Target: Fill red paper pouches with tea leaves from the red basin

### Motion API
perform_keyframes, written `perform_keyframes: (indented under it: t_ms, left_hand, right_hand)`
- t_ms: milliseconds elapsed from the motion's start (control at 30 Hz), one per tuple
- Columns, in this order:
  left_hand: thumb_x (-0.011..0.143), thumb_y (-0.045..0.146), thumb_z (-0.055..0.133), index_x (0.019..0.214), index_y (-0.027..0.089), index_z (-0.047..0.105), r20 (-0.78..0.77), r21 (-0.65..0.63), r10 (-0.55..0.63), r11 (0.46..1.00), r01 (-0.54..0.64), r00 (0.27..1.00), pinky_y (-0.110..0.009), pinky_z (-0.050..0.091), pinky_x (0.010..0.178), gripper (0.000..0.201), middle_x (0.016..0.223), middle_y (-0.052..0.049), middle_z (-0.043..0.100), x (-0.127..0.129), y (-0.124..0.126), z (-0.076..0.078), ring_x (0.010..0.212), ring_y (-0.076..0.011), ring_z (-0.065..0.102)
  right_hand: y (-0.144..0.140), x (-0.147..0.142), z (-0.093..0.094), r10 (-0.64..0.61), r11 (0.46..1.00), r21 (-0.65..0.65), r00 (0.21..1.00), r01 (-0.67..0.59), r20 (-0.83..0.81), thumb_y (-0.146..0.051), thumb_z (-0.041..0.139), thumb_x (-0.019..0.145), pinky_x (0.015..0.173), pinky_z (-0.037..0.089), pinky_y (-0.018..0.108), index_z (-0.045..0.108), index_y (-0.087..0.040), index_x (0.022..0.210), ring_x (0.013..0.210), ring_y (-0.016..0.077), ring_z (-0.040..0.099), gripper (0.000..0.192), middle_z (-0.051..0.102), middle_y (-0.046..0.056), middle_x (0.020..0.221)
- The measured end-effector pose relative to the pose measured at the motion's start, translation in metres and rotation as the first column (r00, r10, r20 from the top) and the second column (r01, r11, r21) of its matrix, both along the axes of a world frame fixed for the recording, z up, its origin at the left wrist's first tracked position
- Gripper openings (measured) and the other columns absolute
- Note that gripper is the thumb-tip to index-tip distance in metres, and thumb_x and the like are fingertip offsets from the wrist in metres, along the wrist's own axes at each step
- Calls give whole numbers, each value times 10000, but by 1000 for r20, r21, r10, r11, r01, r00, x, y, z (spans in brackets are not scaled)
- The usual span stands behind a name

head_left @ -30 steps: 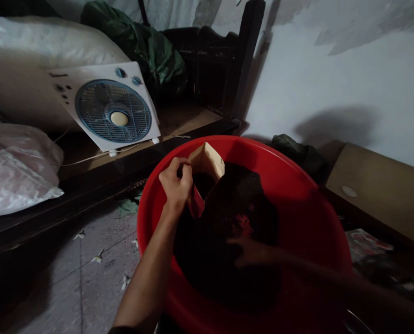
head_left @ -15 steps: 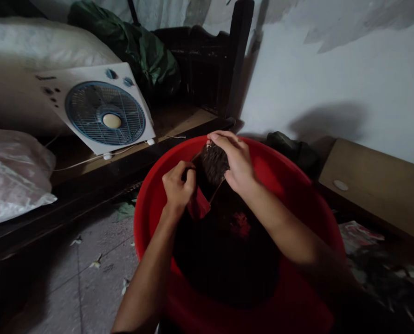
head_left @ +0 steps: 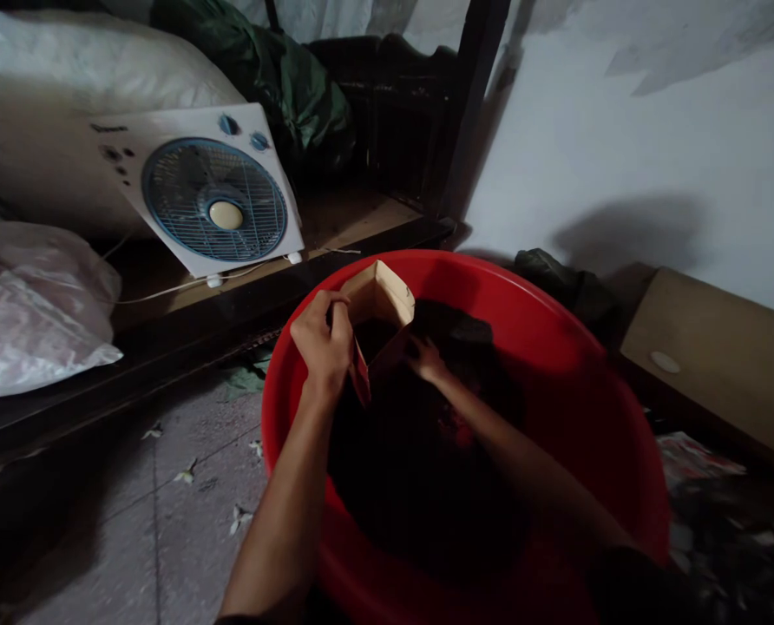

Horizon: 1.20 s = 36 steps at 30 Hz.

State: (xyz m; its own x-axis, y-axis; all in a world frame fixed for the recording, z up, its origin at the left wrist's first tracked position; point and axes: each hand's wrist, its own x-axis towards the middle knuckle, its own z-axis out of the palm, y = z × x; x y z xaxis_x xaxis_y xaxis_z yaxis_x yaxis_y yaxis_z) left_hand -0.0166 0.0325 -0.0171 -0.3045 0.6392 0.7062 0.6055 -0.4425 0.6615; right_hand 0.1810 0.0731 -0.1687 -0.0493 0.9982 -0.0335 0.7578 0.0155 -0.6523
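Observation:
A large red plastic basin fills the middle of the view and holds a heap of dark loose material. My left hand grips the near edge of an open cardboard carton that stands tilted inside the basin's far left side. My right hand is low in the dark material just beside the carton's lower right edge, its fingers curled and partly hidden in shadow. Whether it holds any of the material cannot be made out.
A white box fan with a blue grille leans on a low wooden platform to the left, with white plastic sacks beside it. A brown cardboard box lies at right by the white wall. Grey floor shows at lower left.
My right hand was over the carton's mouth with a handful of dark material; it has since dropped down into the heap beside the carton. My left hand kept hold of the carton.

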Motion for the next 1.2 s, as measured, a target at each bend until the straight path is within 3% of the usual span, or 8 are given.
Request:
perform_keyframes:
  t_ms: [133,367,500,633,700,767,1000,1200]
  left_hand:
    - [822,159,490,753,196,673,20,-10,-33,999,33,999,-242,403,593,199,632,24,640,1,-1,1,571,-105,554]
    - [807,157,492,737,193,683,30,-5,-15,1000,15,999,-246,382,577,207,621,25,634,1,0,2,552,-102,524]
    - [800,144,497,730,209,677,30,-9,-25,1000,25,999,-253,372,560,204,604,29,622,2,0,2,535,-103,502]
    - [801,138,501,722,221,671,14,-17,-69,997,70,997,-249,409,585,205,638,28,658,4,-2,4,556,-106,535]
    - [800,141,501,729,220,677,-10,-17,-119,993,119,993,-242,427,599,206,655,30,675,6,-3,4,574,-107,561]
    - [804,144,502,739,217,683,-39,-10,-183,983,182,982,-233,449,622,206,681,30,695,10,-5,5,605,-107,596]
    - [844,155,509,776,209,681,-143,15,-291,955,296,946,-221,484,694,193,743,21,719,21,-10,4,691,-110,663]
    - [838,157,497,763,206,671,-150,1,-222,974,225,963,-228,466,672,195,724,19,709,21,-11,4,670,-116,651]
  right_hand:
    - [-45,-20,-35,237,964,-156,962,-215,138,-439,722,830,1166,208,647,463,-215,1466,1526,405,160,723,243,218,1629]
    - [-126,20,-42,618,761,-355,774,-544,139,-305,724,801,1193,243,591,506,-196,1435,1501,387,252,679,362,187,1584]
    - [-156,47,-31,612,700,-421,788,-577,-61,-221,646,804,1193,318,487,490,-173,1451,1446,326,394,668,416,158,1568]
    - [-146,60,9,326,856,-313,900,-410,-288,-413,643,816,1005,502,440,682,-191,1120,1084,291,669,378,730,86,1112]
    - [-129,59,44,60,971,-192,927,-139,-369,-485,673,788,868,550,410,677,-188,975,916,264,685,351,724,60,918]
    - [-110,52,87,-151,987,-42,832,152,-533,-513,742,735,742,555,356,649,-209,953,783,215,659,385,690,23,827]
    - [-52,-3,202,67,946,169,345,276,-936,-535,679,820,759,566,313,646,-233,920,843,170,677,320,699,11,895]
    - [-25,-31,209,165,955,238,347,178,-923,-611,659,820,971,518,375,721,-188,872,1047,212,684,431,740,52,962]
